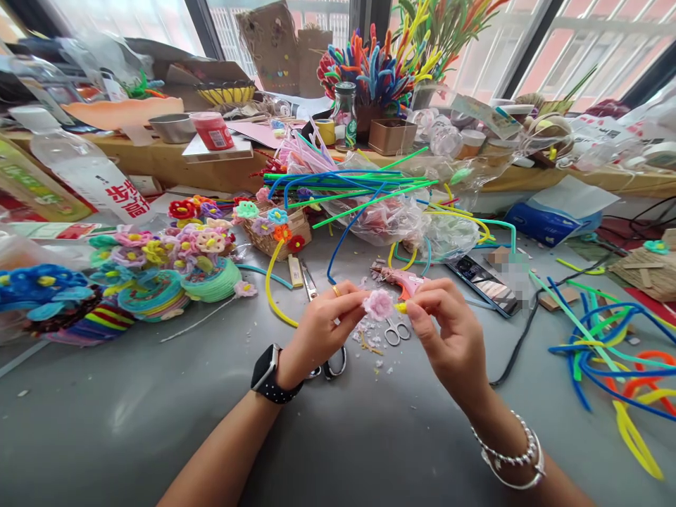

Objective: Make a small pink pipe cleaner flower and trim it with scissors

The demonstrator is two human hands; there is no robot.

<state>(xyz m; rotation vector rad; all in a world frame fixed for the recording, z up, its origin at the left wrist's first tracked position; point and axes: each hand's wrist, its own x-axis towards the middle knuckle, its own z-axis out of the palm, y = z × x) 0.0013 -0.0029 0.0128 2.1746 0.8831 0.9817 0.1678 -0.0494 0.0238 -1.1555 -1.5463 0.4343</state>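
Observation:
My left hand [322,327] pinches a small pink pipe-cleaner flower [379,304] by its left side, above the grey table [132,422]. My right hand [446,327] is closed too, its fingertips pinching a short yellow piece [401,308] at the flower's right edge. A black watch sits on my left wrist and a silver bracelet on my right. Small scissors [393,331] and pink trimmings lie on the table just under the flower. A pink glue gun [401,279] lies right behind my hands.
Finished pipe-cleaner flowers and coiled baskets [158,274] crowd the left. A bag of long pipe cleaners [370,197] lies behind, a phone [486,285] to the right, loose pipe cleaners [612,352] at far right. Larger scissors [330,362] lie under my left hand.

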